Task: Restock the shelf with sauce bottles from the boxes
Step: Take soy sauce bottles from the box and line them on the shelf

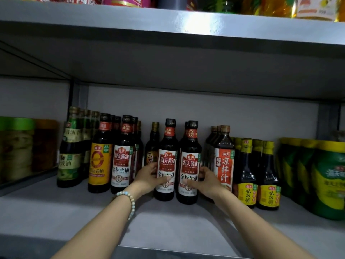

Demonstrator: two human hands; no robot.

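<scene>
Two dark soy sauce bottles with red and white labels stand side by side on the grey shelf [168, 223]. My left hand [149, 177] grips the left bottle [166, 161] low on its label, thumb across the front. My right hand [207, 181] grips the right bottle [190, 163] the same way from its right side. Both bottles are upright, with more bottles of the same kind behind them. No box is in view.
Other sauce bottles line the shelf: a yellow-labelled one [99, 163] and a matching red-labelled one [122, 161] to the left, a vinegar-type bottle [224, 159] and small yellow-labelled bottles [248, 174] to the right. Green jars [328, 180] stand far right. An upper shelf [186, 25] hangs close overhead.
</scene>
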